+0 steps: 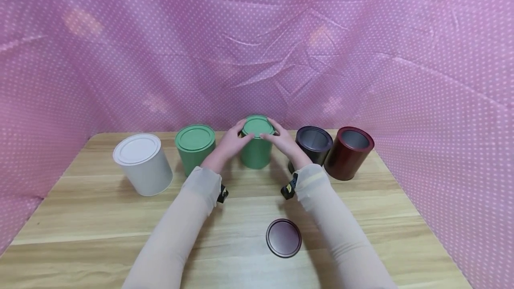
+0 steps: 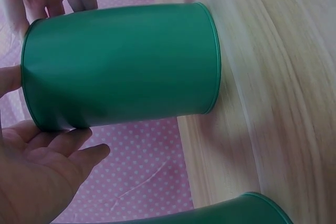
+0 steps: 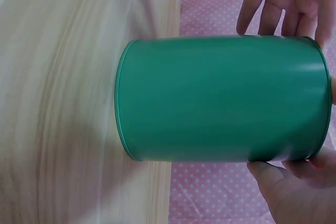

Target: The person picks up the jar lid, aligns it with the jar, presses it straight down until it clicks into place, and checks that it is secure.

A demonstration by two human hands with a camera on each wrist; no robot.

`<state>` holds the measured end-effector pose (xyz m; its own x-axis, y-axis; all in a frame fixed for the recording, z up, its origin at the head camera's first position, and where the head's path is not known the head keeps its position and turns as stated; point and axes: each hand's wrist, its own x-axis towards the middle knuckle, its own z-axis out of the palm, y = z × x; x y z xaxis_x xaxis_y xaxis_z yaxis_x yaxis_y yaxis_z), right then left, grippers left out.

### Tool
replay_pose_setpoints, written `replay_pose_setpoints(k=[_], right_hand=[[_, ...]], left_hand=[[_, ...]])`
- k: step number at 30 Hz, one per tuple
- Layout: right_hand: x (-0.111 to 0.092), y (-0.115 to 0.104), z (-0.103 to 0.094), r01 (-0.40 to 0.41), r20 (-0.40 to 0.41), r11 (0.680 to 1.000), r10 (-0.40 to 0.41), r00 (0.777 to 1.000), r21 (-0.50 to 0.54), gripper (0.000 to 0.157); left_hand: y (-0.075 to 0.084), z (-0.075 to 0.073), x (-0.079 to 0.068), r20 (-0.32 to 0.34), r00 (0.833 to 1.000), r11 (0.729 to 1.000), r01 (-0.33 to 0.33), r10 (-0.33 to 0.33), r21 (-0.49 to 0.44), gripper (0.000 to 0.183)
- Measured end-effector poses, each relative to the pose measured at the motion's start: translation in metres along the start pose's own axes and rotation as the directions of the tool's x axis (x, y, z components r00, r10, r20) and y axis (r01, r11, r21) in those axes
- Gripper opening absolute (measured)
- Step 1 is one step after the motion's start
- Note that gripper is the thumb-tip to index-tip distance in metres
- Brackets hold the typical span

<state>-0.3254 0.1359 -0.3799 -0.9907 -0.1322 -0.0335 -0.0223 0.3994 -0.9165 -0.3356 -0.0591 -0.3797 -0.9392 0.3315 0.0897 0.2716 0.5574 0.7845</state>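
Fingers of the left hand (image 1: 233,143) curve against the left side of a green can (image 1: 256,156), with the thumb at the near edge of its green lid (image 1: 258,125). The right hand (image 1: 284,142) mirrors this grip on the right side; both hands hold the can near its top, fingers partly spread. The can is a smooth, plain cylinder with a thin rim at the base and the green lid on top. It is upright near the centre of the head view, between the two hands, with its lower body below the fingertips. Whether its base touches the wooden table (image 1: 225,244) cannot be determined. In the left wrist view, the left hand occupies the lower left; in the right wrist view, the right hand occupies the lower right.
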Motion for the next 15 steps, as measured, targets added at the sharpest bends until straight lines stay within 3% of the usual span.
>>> replay_pose_setpoints(k=[7,15], right_hand=[[0.0,-0.0011,-0.0007,0.0,0.014,1.0,0.0,1.0,0.027,0.074],[-0.0026,0.0012,-0.0006,0.025,0.026,0.999,-0.026,0.999,0.029,0.074]], left_hand=[[0.0024,-0.0022,-0.0033,0.008,1.0,1.0,0.006,-0.006,-0.006,0.073],[0.0024,-0.0033,-0.0085,0.022,0.999,0.997,0.029,-0.031,0.074,0.075]])
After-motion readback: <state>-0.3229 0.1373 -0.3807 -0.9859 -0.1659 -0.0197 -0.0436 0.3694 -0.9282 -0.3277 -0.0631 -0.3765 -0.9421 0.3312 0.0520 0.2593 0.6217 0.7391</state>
